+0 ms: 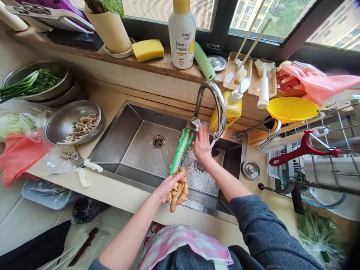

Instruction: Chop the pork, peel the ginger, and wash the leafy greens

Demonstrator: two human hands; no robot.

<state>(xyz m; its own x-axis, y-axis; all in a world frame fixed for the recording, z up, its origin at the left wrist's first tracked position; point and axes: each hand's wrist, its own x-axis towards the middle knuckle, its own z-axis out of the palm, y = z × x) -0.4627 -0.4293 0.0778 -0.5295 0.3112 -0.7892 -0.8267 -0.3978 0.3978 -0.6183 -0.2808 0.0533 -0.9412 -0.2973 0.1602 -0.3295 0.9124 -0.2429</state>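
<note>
Here's the pale surface (118,189), stretching across the scene and carrying everything around the two-basin steel sink (140,153), wet on its floor. Up behind runs the wooden ledge (78,48), lined with kitchen bits under the window! Left of the sink sits a steel bowl (59,125), sliced mushrooms (84,127) heaped to one side inside it.

The chrome faucet (221,108) arches over the right-hand basin. On the ledge, a flowerpot (108,32) and, further right, a tall white bottle (182,48) with a yellow cap; down behind the faucet, a yellow pump bottle (232,107).

Across the divider drapes a green-and-white cloth (181,150), and look, just to its right is the right hand (201,144): fingers extended, that grip opened out and holding nothing, fingertips right by the faucet's lever (196,122). Whether they touch it, I cannot tell.

Now the left hand (165,188), and this grip is firmly closed around a knobbly piece of ginger (177,193)! It's over the front edge of the sink, near the cloth's lower end.

Smaller still: a yellow sponge (149,50) on the ledge, white-handled scissors (83,176) near the bowl, and a round metal stopper (251,170) just right of the sink.
</note>
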